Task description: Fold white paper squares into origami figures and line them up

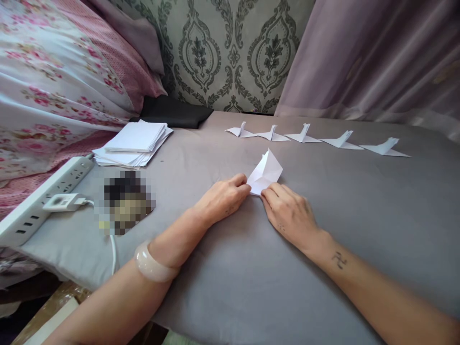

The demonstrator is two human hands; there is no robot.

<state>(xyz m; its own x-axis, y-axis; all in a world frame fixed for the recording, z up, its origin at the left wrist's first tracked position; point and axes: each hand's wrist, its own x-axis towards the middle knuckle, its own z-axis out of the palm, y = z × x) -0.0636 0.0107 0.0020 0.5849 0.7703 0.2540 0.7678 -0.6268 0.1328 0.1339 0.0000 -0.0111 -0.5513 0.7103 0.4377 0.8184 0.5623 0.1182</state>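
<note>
A partly folded sheet of white paper [266, 171] stands up off the grey cloth between my two hands. My left hand [230, 195] pinches its lower left corner, fingers pressed together. At the bottom right edge my right hand [289, 211] is closed on the same paper, thumb and fingers together. Several finished folded paper shapes with upright tips line up behind it, among them one paper shape [304, 135] in the middle and another [386, 147] at the right end. The fingertips partly hide the paper's lower edge.
A stack of white paper squares [134, 139] lies at the back left, in front of a black folded item [176, 111]. A white power strip [46, 196] with a plugged-in charger [63, 202] and cable runs along the left edge. A blurred-out object [127, 203] sits near it.
</note>
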